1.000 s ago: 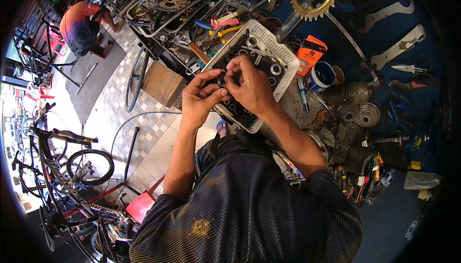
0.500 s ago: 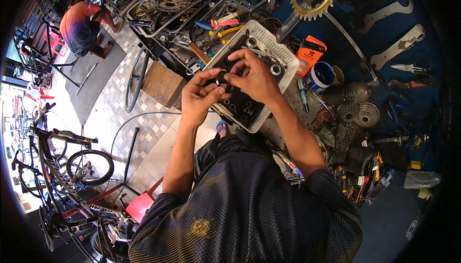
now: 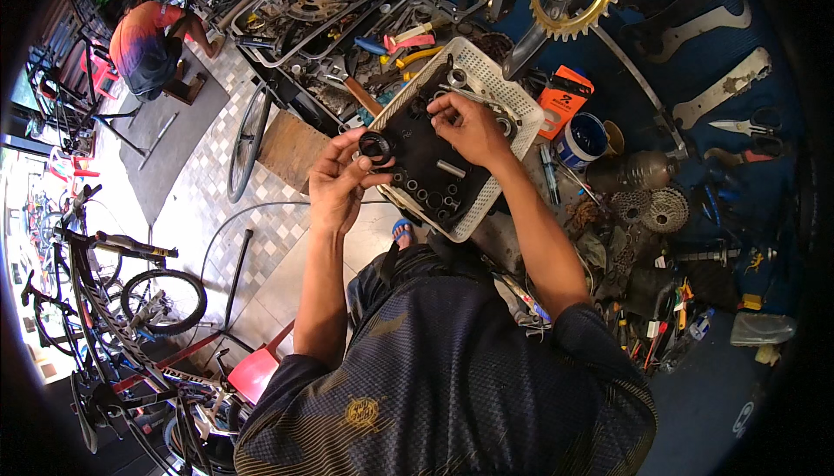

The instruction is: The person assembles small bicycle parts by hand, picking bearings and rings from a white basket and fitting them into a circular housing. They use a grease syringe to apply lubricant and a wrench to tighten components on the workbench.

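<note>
My left hand (image 3: 334, 185) pinches a black ring-shaped bike part (image 3: 375, 145) between thumb and fingers. It holds the ring with its opening facing up, over the left edge of a cream plastic basket (image 3: 506, 85). Above the basket's middle, my right hand (image 3: 470, 132) has its fingers curled with the tips close together; whether anything small lies between them is hidden. On the basket's dark bottom lie a short silver tube (image 3: 450, 168), several small metal rings (image 3: 421, 195) and a larger ring (image 3: 457, 77) at the far end.
Right of the basket are an orange box (image 3: 565, 101), a white-and-blue tub (image 3: 584, 139) and a cassette of sprockets (image 3: 665, 208). A gold chainring (image 3: 546, 26) with its crank hangs over the far side. Bicycles (image 3: 130, 302) stand at left; another person (image 3: 146, 49) crouches far left.
My hands have drawn apart. The right one has let go of the black ring and moved right over the basket; the left now holds the ring alone, slightly further left.
</note>
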